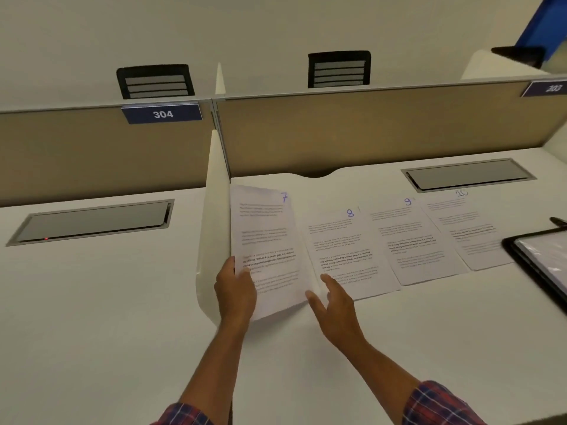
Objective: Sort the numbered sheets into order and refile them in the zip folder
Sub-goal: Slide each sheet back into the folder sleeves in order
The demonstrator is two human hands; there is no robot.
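Head view: sheet 7 [267, 240] is held at its lower left edge by the left hand [236, 289], thumb on top and fingers curled beneath, so that the near end is lifted off the white desk [399, 348]. The right hand [334, 305] is spread open with nothing gripped, just beside the sheet's lower right corner; whether it touches cannot be told. Sheet 8 [343, 250], sheet 9 [411, 240] and sheet 10 [466, 228] are laid flat in a row to the right, edges overlapping. The zip folder [540, 259] is seen at the right edge, black-rimmed. A white divider [214, 225] stands against sheet 7's left side.
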